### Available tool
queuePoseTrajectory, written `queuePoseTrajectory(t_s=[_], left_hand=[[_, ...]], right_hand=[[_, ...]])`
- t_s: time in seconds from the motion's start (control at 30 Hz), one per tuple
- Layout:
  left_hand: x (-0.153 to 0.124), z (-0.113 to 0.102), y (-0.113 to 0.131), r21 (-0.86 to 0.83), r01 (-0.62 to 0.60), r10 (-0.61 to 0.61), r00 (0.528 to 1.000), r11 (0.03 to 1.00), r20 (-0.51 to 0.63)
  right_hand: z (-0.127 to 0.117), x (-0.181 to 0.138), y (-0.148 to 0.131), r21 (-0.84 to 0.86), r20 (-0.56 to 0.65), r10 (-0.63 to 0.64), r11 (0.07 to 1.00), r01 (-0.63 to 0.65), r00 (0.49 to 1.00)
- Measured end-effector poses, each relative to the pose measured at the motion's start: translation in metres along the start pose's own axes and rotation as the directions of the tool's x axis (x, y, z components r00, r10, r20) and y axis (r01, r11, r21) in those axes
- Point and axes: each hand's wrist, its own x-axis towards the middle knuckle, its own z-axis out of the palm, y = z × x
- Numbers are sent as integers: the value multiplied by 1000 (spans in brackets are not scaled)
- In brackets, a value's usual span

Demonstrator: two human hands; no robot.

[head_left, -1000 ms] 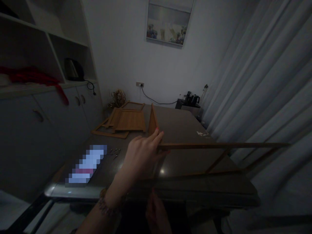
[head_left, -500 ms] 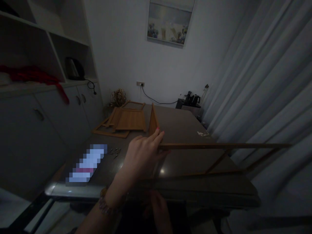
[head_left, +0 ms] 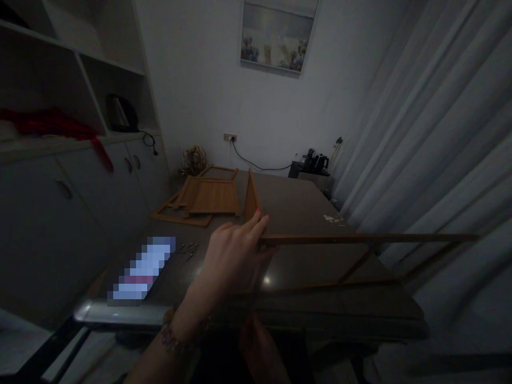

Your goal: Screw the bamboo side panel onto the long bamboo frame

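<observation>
My left hand (head_left: 232,248), a beaded bracelet on its wrist, is closed around the corner where an upright wooden panel (head_left: 251,194) meets a long wooden frame (head_left: 368,238). The panel runs away from me; the frame stands on its edge and stretches right, with slats near its far end. Low at the table's near edge, below that corner, my right hand (head_left: 260,341) has its fingers pinched together in shadow. What they hold, if anything, is too dark to make out. Several small metal screws (head_left: 190,250) lie left of my left hand.
More wooden panels (head_left: 214,196) and an open frame (head_left: 184,216) lie on the grey table (head_left: 288,200) at the back left. A lit, blurred-out phone-like screen (head_left: 144,272) lies at the near left. White curtains (head_left: 432,133) hang on the right.
My right hand has shifted slightly, its fingers drawn closer together under the corner. The left hand, panel and frame have stayed in place.
</observation>
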Motion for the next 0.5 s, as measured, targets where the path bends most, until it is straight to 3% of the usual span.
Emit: queuePoseTrajectory(t_s=[0.13, 0.33, 0.5], left_hand=[[1, -1, 1, 0, 6, -6, 1000, 1000, 7], [1, -2, 1, -3, 0, 0, 1000, 1000, 8], [0, -1, 0, 4, 1, -1, 1000, 1000, 1]], right_hand=[[1, -3, -4, -140, 48, -59, 988, 66, 997], [3, -9, -17, -419, -20, -262, 878, 230, 965], [0, -8, -16, -480, -7, -224, 856, 193, 975]])
